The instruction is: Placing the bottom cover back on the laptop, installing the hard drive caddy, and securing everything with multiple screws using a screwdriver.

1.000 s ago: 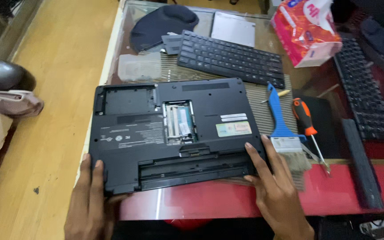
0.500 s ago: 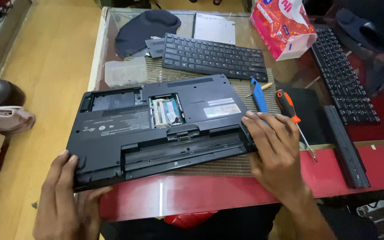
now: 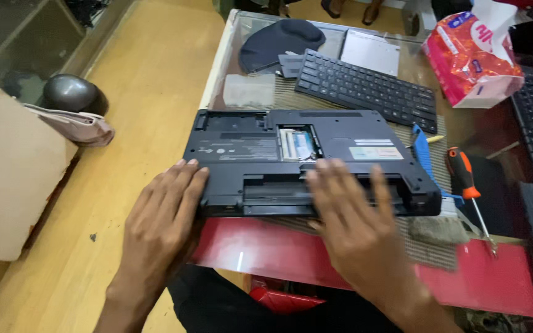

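A black laptop lies upside down on a glass-topped table, its underside showing labels and an open memory bay. My left hand rests flat with fingers spread at the laptop's near left corner. Fingers apart, my right hand lies over the empty battery slot along the near edge. Neither hand grips anything.
An orange-handled screwdriver and a blue brush lie right of the laptop. Behind it are a loose black keyboard, a dark mouse pad and a pink tissue pack. The table's red front edge is near me.
My right hand slid left from the laptop's right corner onto its near edge. My left hand moved up onto the left corner. The view shifted, and the laptop looks straighter.
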